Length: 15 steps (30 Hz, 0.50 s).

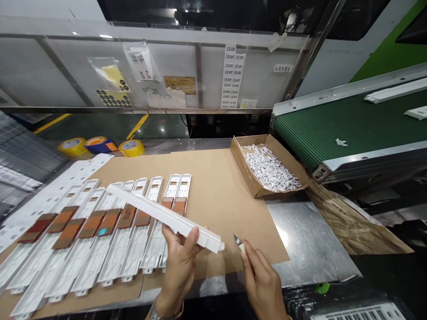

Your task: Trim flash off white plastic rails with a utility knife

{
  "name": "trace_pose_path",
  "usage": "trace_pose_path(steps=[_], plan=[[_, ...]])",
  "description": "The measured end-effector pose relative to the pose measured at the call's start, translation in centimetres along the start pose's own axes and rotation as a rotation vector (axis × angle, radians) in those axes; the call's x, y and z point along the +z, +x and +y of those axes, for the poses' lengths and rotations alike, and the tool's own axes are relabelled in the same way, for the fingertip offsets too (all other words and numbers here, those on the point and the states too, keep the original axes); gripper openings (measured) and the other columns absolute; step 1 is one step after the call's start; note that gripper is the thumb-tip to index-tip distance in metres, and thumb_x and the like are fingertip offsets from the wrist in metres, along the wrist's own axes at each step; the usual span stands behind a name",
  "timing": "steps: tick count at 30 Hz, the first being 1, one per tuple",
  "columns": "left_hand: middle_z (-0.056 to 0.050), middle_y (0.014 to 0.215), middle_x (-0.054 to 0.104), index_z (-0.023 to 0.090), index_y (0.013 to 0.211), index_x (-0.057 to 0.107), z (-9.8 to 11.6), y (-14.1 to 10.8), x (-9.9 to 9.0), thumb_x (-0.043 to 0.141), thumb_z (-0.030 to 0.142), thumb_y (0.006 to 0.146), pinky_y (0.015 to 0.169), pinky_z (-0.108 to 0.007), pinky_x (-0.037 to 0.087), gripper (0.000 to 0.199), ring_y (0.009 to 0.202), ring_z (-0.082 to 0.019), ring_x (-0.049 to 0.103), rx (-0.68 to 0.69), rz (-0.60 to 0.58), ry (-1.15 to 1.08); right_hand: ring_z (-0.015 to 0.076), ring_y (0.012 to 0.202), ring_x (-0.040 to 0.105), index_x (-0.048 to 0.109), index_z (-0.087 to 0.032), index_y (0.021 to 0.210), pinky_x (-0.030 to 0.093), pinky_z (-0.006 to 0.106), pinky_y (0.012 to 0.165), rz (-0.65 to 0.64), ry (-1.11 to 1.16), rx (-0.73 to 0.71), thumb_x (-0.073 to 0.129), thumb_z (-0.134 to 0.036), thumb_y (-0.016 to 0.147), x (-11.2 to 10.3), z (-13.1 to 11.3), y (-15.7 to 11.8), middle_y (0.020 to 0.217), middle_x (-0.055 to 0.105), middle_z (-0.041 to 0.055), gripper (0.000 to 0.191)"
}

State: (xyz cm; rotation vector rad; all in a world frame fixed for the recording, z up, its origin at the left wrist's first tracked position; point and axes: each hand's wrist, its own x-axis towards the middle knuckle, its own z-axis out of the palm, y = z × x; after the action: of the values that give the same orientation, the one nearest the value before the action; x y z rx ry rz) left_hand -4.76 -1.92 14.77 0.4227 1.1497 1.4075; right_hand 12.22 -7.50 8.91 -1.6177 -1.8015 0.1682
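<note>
My left hand (182,260) is closed around a long white plastic strip (160,213), gripping it near its right end. The strip slants across the view, its far end up to the left over a row of similar parts. In my right hand (262,275) is a small knife (239,243) with a pale handle, its short blade pointing up toward the strip's end but apart from it. Several white plastic parts (88,262) lie side by side on the cardboard sheet (216,186). Reddish-brown blocks (110,221) with tan ends rest across most of them.
A cardboard box (255,189) of small white scraps stands at the back right. Beside it runs a green conveyor belt (310,124) carrying white parts. Tape rolls (131,147) sit at the back left. A clear panel (207,66) with labels spans the far side.
</note>
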Motion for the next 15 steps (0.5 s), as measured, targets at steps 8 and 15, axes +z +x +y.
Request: trace_pose_path(steps=[8, 15], plan=[[-0.005, 0.100, 0.065, 0.020, 0.115, 0.050, -8.4, 0.2, -3.2, 0.046, 0.014, 0.056, 0.073, -0.032, 0.047, 0.059, 0.088, -0.022, 0.061, -0.322, -0.122, 0.193, 0.0174, 0.099, 0.063, 0.053, -0.022, 0.124, 0.054, 0.024, 0.077, -0.023, -0.004, 0.171, 0.041, -0.031, 0.094, -0.7, 4.4, -0.4, 0.112, 0.064, 0.0063, 0.033], [-0.009, 0.114, 0.059, 0.023, 0.120, 0.054, -13.6, -2.0, -6.6, 0.052, 0.015, 0.056, 0.090, -0.040, 0.042, 0.065, 0.108, -0.030, 0.054, -0.136, -0.172, 0.439, 0.0148, 0.093, 0.065, 0.053, -0.021, 0.125, 0.053, 0.019, 0.073, -0.099, -0.032, 0.125, 0.042, -0.031, 0.094, 1.0, 7.2, -0.1, 0.106, 0.066, 0.0057, 0.034]])
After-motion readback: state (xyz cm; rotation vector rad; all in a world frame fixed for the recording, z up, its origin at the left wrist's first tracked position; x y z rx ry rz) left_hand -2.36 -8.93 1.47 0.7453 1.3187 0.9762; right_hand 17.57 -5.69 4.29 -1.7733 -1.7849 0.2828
